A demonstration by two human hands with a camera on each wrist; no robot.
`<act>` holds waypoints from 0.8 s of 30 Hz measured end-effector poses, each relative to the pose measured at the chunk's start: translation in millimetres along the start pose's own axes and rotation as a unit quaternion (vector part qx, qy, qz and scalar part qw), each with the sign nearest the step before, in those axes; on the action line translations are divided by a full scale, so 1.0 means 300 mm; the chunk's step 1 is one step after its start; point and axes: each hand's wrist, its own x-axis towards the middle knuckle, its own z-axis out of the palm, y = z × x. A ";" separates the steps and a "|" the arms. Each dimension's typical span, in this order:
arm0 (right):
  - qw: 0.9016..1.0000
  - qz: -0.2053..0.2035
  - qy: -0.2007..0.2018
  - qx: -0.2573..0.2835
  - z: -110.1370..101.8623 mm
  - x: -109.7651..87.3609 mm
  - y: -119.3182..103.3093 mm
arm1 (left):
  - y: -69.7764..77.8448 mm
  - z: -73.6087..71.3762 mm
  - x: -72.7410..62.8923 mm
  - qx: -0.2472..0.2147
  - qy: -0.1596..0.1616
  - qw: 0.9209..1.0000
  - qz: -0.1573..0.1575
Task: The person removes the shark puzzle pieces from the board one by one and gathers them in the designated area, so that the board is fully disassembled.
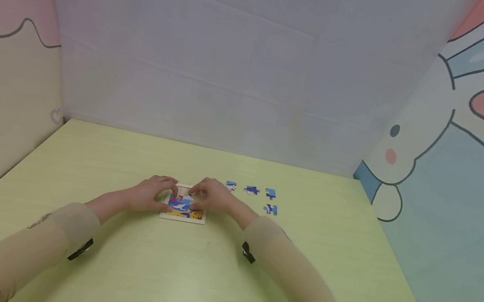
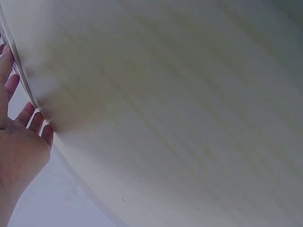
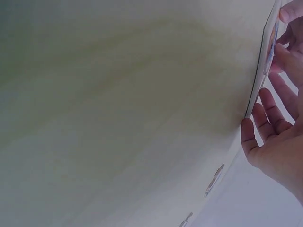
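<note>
A small jigsaw puzzle in a pale wooden tray [image 1: 182, 219] lies flat on the table, its blue, white and yellow picture partly filled in. Bare wood shows near its top. My left hand [image 1: 152, 195] is at the tray's left side, thumb and fingertips touching it with the fingers loosely bent. From the right, my right hand [image 1: 215, 196] reaches over the tray, thumb and index finger bent above the picture. Whether a piece is between them is hidden. In the right wrist view, its lower fingers [image 3: 265, 120] rest along the tray's edge [image 3: 258, 71].
Several loose puzzle pieces lie right of the tray, among them a blue and white one [image 1: 252, 190] and one nearer me [image 1: 271, 209]. The pale yellow-green table [image 1: 204, 281] meets a light cloth backdrop [image 1: 236, 66] behind and cartoon-printed side panels.
</note>
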 end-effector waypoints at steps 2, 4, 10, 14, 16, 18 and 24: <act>1.000 -0.003 -0.003 -0.008 0.004 0.005 0.006 | -0.001 0.001 0.001 -0.001 0.000 1.000 0.002; 1.000 -0.005 -0.005 -0.009 0.007 0.007 0.007 | -0.002 0.002 0.001 -0.002 0.000 1.000 0.003; 1.000 -0.007 -0.008 -0.017 0.014 0.016 0.008 | -0.009 0.005 0.000 0.005 0.003 1.000 0.008; 1.000 0.002 -0.008 -0.016 0.020 0.021 0.009 | -0.007 0.006 0.001 0.007 0.004 1.000 0.014; 1.000 0.005 -0.007 -0.010 0.020 0.020 0.007 | -0.006 0.005 0.003 0.007 0.004 1.000 0.015; 1.000 0.003 -0.004 -0.004 0.020 0.021 0.006 | -0.006 0.005 0.004 0.011 0.005 1.000 0.020; 0.999 -0.006 0.009 0.033 0.018 0.019 0.004 | -0.003 0.004 0.004 0.012 0.006 1.000 0.024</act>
